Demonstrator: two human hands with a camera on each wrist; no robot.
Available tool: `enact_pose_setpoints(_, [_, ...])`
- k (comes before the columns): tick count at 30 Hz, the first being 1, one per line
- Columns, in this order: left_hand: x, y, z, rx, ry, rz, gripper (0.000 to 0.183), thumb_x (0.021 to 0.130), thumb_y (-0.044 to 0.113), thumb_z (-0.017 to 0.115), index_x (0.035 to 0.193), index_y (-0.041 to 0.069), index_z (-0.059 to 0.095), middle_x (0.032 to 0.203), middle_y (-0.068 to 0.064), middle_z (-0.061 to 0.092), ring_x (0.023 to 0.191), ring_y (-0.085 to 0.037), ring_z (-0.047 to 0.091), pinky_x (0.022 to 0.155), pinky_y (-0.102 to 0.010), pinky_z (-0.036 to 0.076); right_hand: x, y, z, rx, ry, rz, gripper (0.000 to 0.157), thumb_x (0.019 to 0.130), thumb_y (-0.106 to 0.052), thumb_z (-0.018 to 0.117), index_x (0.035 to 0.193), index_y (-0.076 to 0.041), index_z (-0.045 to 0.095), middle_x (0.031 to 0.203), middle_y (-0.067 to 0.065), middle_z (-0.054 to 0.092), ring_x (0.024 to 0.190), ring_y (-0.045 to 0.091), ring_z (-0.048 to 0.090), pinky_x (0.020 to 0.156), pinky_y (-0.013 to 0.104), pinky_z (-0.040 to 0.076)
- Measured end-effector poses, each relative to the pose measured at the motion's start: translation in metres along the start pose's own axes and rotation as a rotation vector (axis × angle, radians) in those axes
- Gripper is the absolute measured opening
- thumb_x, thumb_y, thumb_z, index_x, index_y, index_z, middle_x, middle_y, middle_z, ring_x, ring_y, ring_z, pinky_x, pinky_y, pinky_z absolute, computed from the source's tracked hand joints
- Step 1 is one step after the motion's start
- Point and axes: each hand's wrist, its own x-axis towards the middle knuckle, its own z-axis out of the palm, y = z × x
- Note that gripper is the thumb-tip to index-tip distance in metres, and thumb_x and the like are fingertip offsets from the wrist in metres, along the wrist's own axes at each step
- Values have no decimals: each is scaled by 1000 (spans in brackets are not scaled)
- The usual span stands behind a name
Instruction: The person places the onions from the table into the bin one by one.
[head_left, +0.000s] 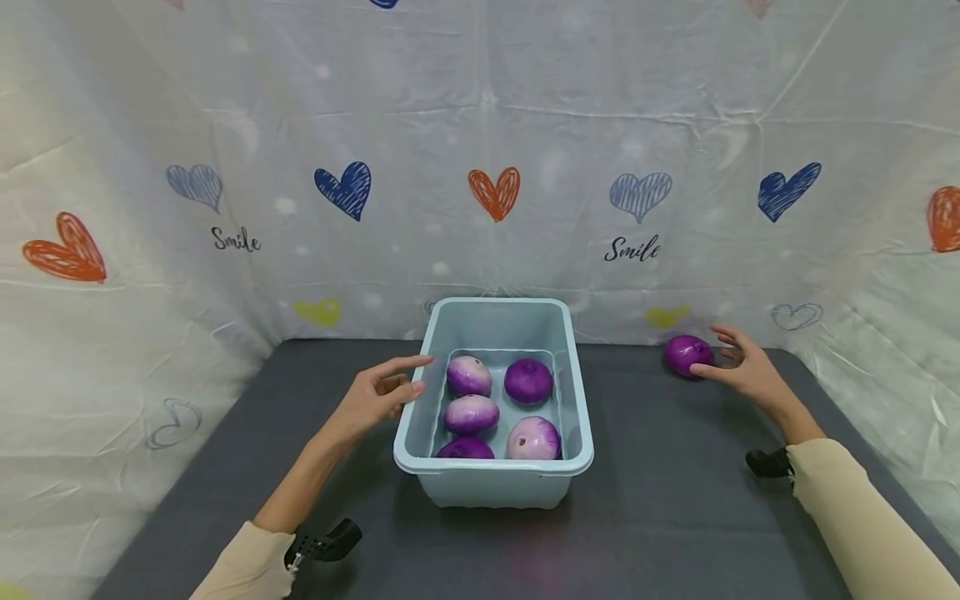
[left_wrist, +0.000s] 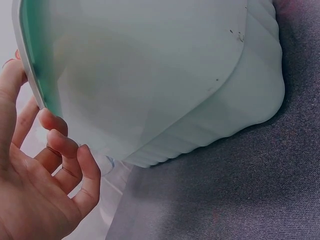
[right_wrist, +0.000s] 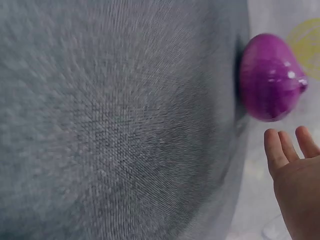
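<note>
Your left hand (head_left: pixel 372 398), fingers loosely spread, steadies the pale blue plastic tub's (head_left: pixel 577 417) rim; your right hand (head_left: pixel 738 364), open wide, reaches the loose purple onion (head_left: pixel 687 354) lying against the backdrop on the grey table (head_left: pixel 660 500).

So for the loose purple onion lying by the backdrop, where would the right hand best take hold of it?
Probably across its rounded middle, from above and the open right side. The loose purple onion lies on the dark mat close to the backdrop, so its far side looks cramped. The right hand is open beside it, fingers spread, and the right wrist view shows a gap between them.
</note>
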Motion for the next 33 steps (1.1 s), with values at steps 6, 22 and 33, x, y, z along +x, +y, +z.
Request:
enact_pose_setpoints(6, [1,0,1,-5,-1,3,43,102,16,65,144,8,59,73,-12,49,63,-19,46,63,-31,43,10,8,4,-41,-32,2,93,93,-17,77,161,2,15,157,37,12,139,61,22,101,71,31])
enact_pose_setpoints(22, [0,-2,0,3,4,2,43,102,17,65,144,10,59,73,-22,47,63,-22,45,62,-32,43,24,21,9,-121,-28,-88,70,91,-10,79,147,9,42,145,37,38,123,56,48,85,47,50])
enact_pose_setpoints(33, [1,-4,-1,-11,-3,23,43,102,15,64,144,8,58,70,-8,46,61,-19,43,61,-31,42,17,8,7,-98,-13,-61,72,93,-18,78,151,3,41,150,35,34,132,57,38,92,67,42])
